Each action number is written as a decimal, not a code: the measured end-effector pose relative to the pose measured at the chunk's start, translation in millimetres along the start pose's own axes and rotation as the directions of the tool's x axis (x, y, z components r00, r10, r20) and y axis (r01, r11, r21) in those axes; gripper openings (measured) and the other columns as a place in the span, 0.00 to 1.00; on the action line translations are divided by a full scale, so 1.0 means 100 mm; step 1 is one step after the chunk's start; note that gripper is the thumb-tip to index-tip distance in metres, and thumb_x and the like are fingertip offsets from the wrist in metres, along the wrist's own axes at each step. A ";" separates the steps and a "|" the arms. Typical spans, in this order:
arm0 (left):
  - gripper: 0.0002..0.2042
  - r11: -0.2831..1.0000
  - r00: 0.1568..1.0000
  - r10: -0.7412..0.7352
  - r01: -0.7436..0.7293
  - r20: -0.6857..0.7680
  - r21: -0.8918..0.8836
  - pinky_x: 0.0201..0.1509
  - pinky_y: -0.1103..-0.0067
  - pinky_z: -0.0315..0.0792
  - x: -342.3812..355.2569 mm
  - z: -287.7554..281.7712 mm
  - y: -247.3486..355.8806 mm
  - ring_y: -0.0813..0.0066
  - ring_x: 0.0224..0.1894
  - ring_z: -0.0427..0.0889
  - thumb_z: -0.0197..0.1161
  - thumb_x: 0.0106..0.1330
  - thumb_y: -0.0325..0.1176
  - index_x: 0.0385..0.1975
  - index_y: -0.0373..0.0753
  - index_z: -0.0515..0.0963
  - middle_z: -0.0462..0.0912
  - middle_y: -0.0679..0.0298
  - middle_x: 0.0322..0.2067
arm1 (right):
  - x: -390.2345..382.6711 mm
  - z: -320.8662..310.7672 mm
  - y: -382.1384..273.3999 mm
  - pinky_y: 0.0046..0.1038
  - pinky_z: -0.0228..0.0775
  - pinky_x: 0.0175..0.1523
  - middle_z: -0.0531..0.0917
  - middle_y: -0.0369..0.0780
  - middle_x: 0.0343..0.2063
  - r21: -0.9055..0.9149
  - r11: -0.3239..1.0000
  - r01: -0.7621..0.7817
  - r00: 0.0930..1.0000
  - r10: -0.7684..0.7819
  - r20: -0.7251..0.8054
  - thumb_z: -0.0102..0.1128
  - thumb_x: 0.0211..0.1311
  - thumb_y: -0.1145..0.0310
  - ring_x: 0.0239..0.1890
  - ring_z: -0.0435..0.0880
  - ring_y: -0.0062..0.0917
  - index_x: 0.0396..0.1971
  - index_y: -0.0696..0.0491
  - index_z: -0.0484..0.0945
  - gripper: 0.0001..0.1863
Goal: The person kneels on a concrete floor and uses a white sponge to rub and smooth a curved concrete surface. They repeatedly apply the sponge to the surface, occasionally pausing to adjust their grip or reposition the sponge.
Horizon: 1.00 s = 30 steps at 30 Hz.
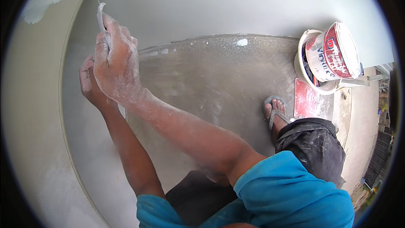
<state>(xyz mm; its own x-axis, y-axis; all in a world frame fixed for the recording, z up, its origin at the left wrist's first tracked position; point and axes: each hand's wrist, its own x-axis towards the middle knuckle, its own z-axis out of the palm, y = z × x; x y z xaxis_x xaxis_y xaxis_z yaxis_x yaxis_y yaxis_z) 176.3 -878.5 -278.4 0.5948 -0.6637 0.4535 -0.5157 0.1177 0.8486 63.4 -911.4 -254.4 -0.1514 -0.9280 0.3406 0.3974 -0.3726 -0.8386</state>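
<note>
Clerk: Which way does the sheet (101,21) point?

Inspector: Away from the person's body, its long axis nearly in line with the reach and leaning slightly left at the far end. That tip bends over toward the right in a small hook.

Clerk: Where is it, and what has hold of it?

Inspector: Off to the person's left, in front of the pale grey wall (211,4). The right hand (118,67) is closed on it, thumb on one side, fingers on the other; the near end runs down into the grip.

Clerk: And the left hand (90,82)?

Inspector: Beyond the right wrist, fingers part curled. I cannot tell whether it has hold of anything.

Clerk: Materials and textures?

Inspector: The sheet is thin, flexible and whitish. White powder coats the right hand and forearm. The wall is smooth and matt; the floor (202,84) is brownish grey, scuffed, with white splashes near the wall's foot.

Clerk: Shapes nearby?

Inspector: To the right, a round, tapered white-and-red pail (325,59) sits tilted on a wider off-white bucket (300,61). Just below them lies a flat red piece (304,97), whitened in patches.
</note>
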 end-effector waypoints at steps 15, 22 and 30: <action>0.11 0.809 0.997 0.015 -0.060 0.080 0.585 0.45 0.77 0.77 -0.39 -0.13 0.84 0.67 0.37 0.85 0.66 0.65 0.25 0.46 0.32 0.81 0.86 0.57 0.35 | 0.81 0.31 -0.36 0.41 0.68 0.61 0.80 0.52 0.51 0.138 0.943 0.304 0.938 -0.322 0.130 0.48 0.70 0.77 0.57 0.76 0.39 0.67 0.65 0.67 0.25; 0.05 0.237 0.842 0.462 -0.420 0.279 0.876 0.49 0.70 0.71 -0.55 0.09 1.80 0.62 0.40 0.83 0.64 0.66 0.29 0.38 0.38 0.83 0.86 0.57 0.39 | 1.10 0.08 -0.27 0.39 0.69 0.66 0.70 0.52 0.64 0.343 0.939 -0.028 0.958 -0.073 0.276 0.45 0.69 0.80 0.65 0.73 0.40 0.69 0.63 0.64 0.27; 0.33 -0.466 0.862 0.402 -0.098 0.309 0.879 0.81 0.57 0.43 0.85 0.83 2.19 0.56 0.79 0.47 0.58 0.71 0.45 0.71 0.33 0.61 0.48 0.49 0.76 | 1.33 -0.07 -0.28 0.39 0.65 0.70 0.71 0.51 0.64 0.280 0.950 -0.141 0.955 0.056 0.290 0.43 0.67 0.80 0.68 0.72 0.40 0.67 0.61 0.67 0.27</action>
<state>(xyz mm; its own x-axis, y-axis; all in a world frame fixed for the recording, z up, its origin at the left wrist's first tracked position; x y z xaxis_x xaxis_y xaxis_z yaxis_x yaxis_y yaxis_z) 62.1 -970.4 -76.4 0.1145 -0.7530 0.6480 -0.3603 -0.6393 -0.6793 26.3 -1024.4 -188.8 0.1401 -0.9052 0.4013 0.6522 -0.2205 -0.7253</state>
